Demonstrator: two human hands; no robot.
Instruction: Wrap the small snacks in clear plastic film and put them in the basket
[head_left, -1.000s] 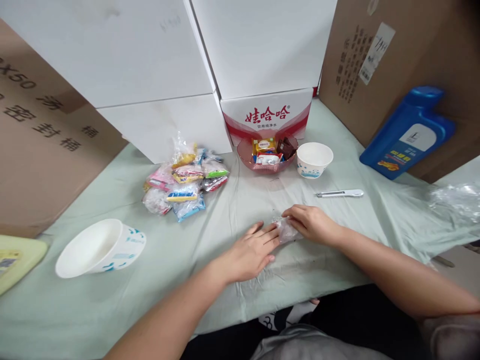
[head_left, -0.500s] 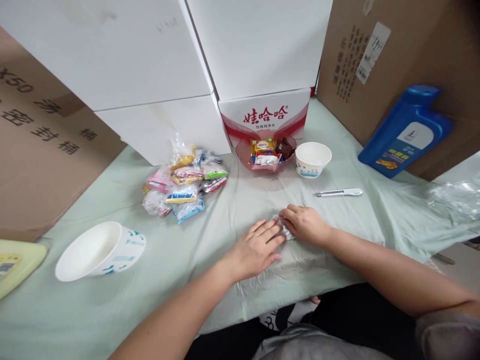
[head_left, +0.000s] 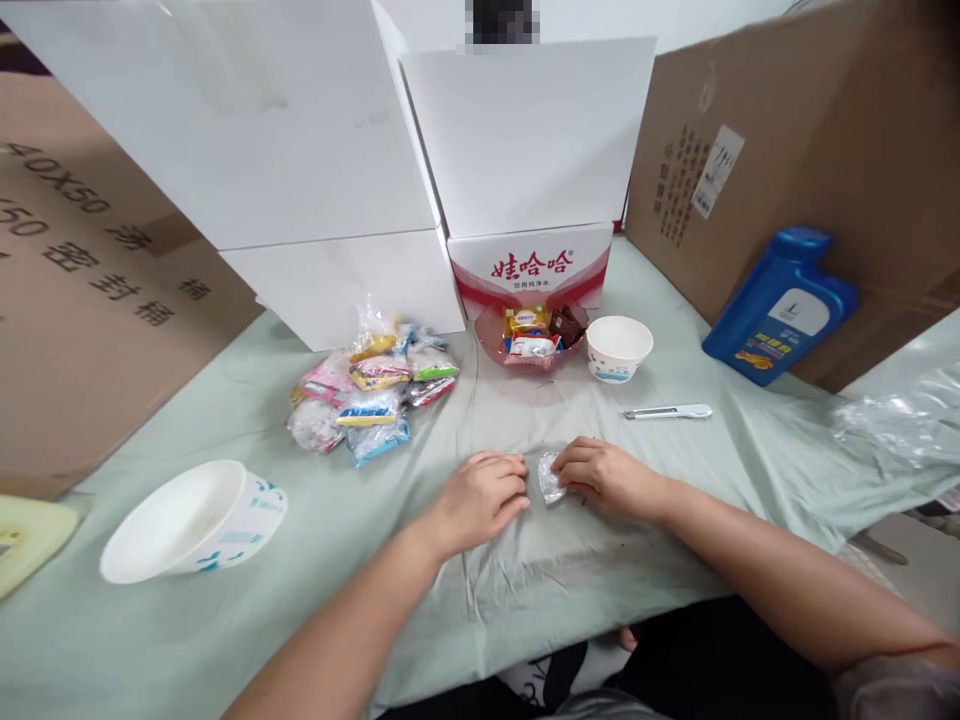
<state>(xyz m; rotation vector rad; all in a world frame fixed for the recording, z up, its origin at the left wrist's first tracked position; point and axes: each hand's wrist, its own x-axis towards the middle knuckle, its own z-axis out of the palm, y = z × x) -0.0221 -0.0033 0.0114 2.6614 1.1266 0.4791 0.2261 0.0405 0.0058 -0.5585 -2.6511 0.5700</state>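
Observation:
On the pale green cloth (head_left: 420, 540), a small piece of crumpled clear plastic (head_left: 550, 480) lies under the fingers of my right hand (head_left: 611, 478), which are closed on its right side. My left hand (head_left: 480, 497) rests flat on the cloth just left of the plastic, fingers stretched out and apart from it. Beyond my right hand lies a white utility knife (head_left: 667, 412). Further back stand a small white paper bowl (head_left: 619, 345) and a pink glass bowl (head_left: 495, 345) with wrapped snacks in it.
A heap of clear-bagged snack packets (head_left: 375, 395) lies at back left. A larger paper bowl (head_left: 247, 520) leans over at left. White boxes (head_left: 337, 150) stand behind, with cardboard cartons (head_left: 112, 250) on both sides. At right are a blue bottle (head_left: 780, 310) and loose plastic film (head_left: 900, 420).
My left hand has come off the plastic and moved left. My right hand stays on the plastic, which now shows more. The view has tilted up a little.

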